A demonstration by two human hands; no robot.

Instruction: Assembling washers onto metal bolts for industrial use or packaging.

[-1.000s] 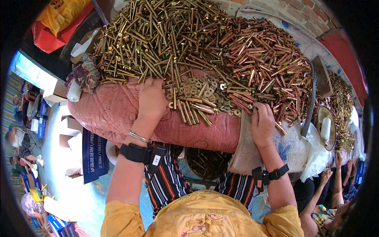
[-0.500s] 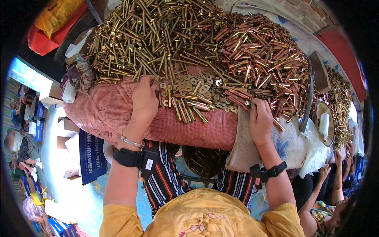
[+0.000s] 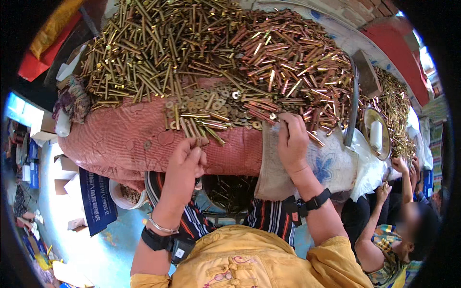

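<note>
My left hand [image 3: 185, 161] hangs over the near side of the pink quilted pad [image 3: 115, 129], its thumb and fingers pinched together. What sits between those fingertips is too small to make out. Just beyond them, several yellowish bolts [image 3: 201, 130] lie side by side, with flat metal washers [image 3: 204, 102] heaped behind. My right hand [image 3: 293, 139] is curled at the end of a small row of coppery metal rods [image 3: 259, 110]; its fingertips are hidden from view, close to a shiny washer or nut [image 3: 273, 116]. Beneath that hand spreads a pale cloth [image 3: 278, 163] with blue flowers.
A big pile of long bolts [image 3: 149, 53] rises at the far left, and coppery rods [image 3: 297, 62] at the far right. Between my knees stands a dark tub [image 3: 230, 192] of metal parts. A white bucket [image 3: 117, 194] is at left. A co-worker [image 3: 384, 245] sits at right.
My left hand has drawn back from the bolt pile toward me, over the pad's near side. My right hand stays by the coppery rods. The whole view has shifted slightly.
</note>
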